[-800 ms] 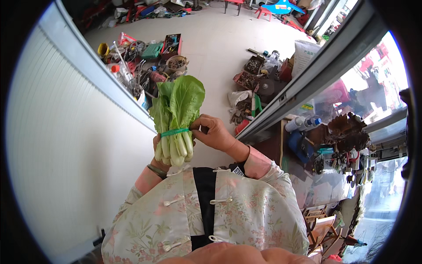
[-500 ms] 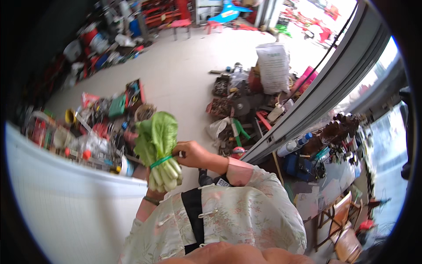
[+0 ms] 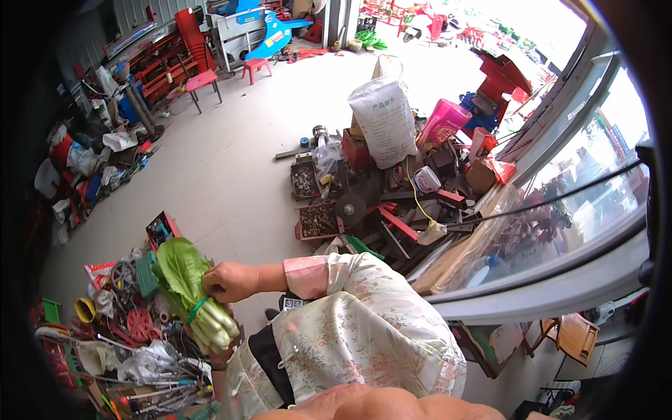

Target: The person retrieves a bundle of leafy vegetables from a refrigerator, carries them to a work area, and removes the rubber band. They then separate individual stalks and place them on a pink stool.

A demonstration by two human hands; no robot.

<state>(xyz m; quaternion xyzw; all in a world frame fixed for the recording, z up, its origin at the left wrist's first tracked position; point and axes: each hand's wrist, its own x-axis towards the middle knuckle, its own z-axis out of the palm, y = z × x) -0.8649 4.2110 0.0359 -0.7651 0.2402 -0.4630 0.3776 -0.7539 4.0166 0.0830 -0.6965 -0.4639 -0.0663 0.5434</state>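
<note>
Floor [image 3: 252, 105], printed sack [image 3: 383, 122], banded greens [image 3: 190, 290]

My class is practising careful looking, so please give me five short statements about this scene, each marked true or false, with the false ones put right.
1. The person's right hand is at the side of the leafy bunch. True.
2. The band around the bunch is red. False: it is green.
3. The white sack stands left of the pink bag in the picture. True.
4. The pale stems point away from the floral jacket. False: they point towards it.
5. The small stool near the blue object is yellow. False: it is red.
</note>
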